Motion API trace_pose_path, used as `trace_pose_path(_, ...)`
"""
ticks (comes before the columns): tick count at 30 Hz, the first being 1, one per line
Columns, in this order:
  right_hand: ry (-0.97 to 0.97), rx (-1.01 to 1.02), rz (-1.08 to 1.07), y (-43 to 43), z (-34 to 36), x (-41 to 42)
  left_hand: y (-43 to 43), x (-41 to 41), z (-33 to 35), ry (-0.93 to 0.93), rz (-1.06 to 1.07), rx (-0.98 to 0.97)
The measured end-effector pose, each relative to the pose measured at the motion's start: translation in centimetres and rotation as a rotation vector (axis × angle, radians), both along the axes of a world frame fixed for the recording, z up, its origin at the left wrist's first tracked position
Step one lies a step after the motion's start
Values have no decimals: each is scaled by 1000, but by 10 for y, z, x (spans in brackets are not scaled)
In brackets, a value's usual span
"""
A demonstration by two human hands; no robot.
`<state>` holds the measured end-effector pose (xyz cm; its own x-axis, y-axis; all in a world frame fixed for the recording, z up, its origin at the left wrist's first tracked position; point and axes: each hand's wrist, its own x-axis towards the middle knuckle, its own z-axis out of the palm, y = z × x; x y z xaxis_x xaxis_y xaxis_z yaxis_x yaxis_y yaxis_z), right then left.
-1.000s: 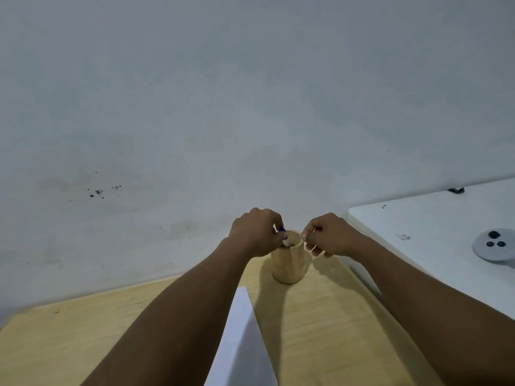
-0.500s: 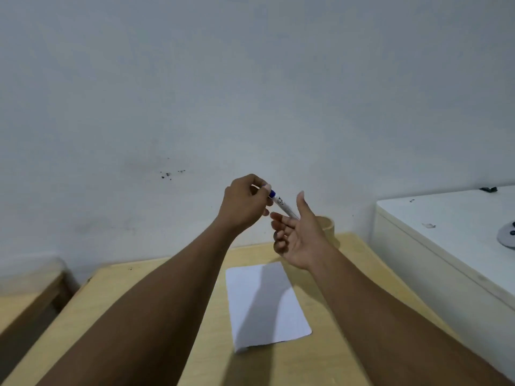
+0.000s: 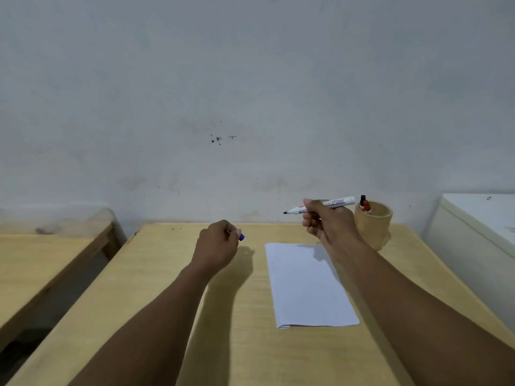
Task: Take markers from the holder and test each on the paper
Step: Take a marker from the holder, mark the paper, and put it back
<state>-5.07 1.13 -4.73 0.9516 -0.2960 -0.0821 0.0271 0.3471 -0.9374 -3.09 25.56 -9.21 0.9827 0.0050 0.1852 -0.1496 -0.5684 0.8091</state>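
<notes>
Head view: right hand (image 3: 330, 227) grips uncapped white marker (image 3: 320, 206), left hand (image 3: 217, 246) pinches blue cap (image 3: 242, 237); lower tip onto white paper sheet (image 3: 306, 285), short light stroke.

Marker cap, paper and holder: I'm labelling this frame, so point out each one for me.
Marker cap (image 3: 242, 237): head view, on the blue end showing past the left hand's fingers.
Paper (image 3: 306, 285): head view, middle of the white sheet.
Holder (image 3: 374, 227): head view, its wooden front wall.

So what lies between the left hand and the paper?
Nothing but bare tabletop and the hand's shadow. In the head view, the left hand holds the blue cap, apart from the paper.
</notes>
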Motion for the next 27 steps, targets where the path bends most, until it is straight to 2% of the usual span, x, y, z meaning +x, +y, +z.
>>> trace_pose_path(2, 17, -135, -19, -5, -11, 6, -1, 4, -18, 19, -55, 180)
trace_pose_path(6, 44, -256, -23, -2, -28, 14, -13, 6, -43, -29, -83, 360)
trace_pose_path(11, 59, -327, 93, 15, -48, 24, -16, 10, -54, -82, -107, 406)
trace_pose_path(14, 54, -362, 128, 22, -59, 28, -16, 7, -59, -109, -102, 368)
trace_pose_path(19, 69, -439, 101, 29, -72, 42, -29, 13, -51, 48, -68, 433)
trace_pose_path(22, 72, -432, 102, 33, -79, 53, -34, 17, -58, 41, -62, 571)
trace_pose_path(27, 63, -594, 110, 35, -94, 56, -31, 23, -65, 25, -70, 580)
